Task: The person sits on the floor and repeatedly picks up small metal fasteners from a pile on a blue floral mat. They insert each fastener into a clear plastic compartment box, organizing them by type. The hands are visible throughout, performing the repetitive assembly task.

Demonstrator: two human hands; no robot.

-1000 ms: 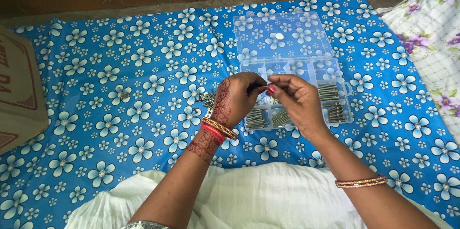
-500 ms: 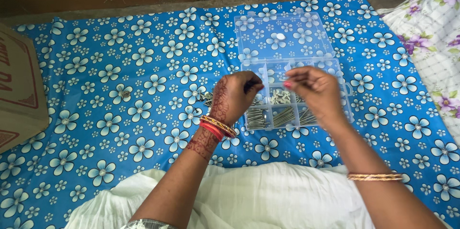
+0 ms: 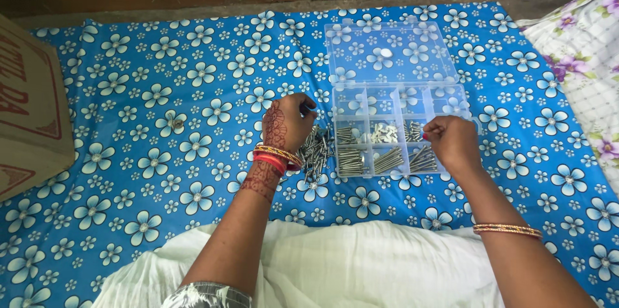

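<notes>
Head view looks down on a blue cloth (image 3: 161, 89) printed with white flowers, spread on the floor. On it, right of centre, lies a clear plastic box (image 3: 400, 134) with its lid (image 3: 387, 53) folded open on the far side. The box is see-through, rectangular and split into small compartments; the flower print shows through the bare ones. The near row holds silvery screws lying in bundles, the middle row holds shorter screws and some small pale pieces, and the far row looks mostly bare.

Just left of the box a loose pile of screws (image 3: 314, 150) lies on the cloth, touching the box's left edge or very nearly so.

The left hand (image 3: 287, 121), patterned with henna and wearing red and gold bangles, hovers over the far left side of the pile, its fingers curled closed around a small dark object that is too small to make out. The right hand (image 3: 451, 140) rests at the near right corner of the box, fingers bunched closed over the last compartment; whether they pinch anything cannot be told.

A small round metal piece (image 3: 173, 121) lies alone on the cloth, well to the left. A cardboard carton (image 3: 29, 108) sits at the left edge, and a purple-flowered fabric (image 3: 580, 56) at the right.
</notes>
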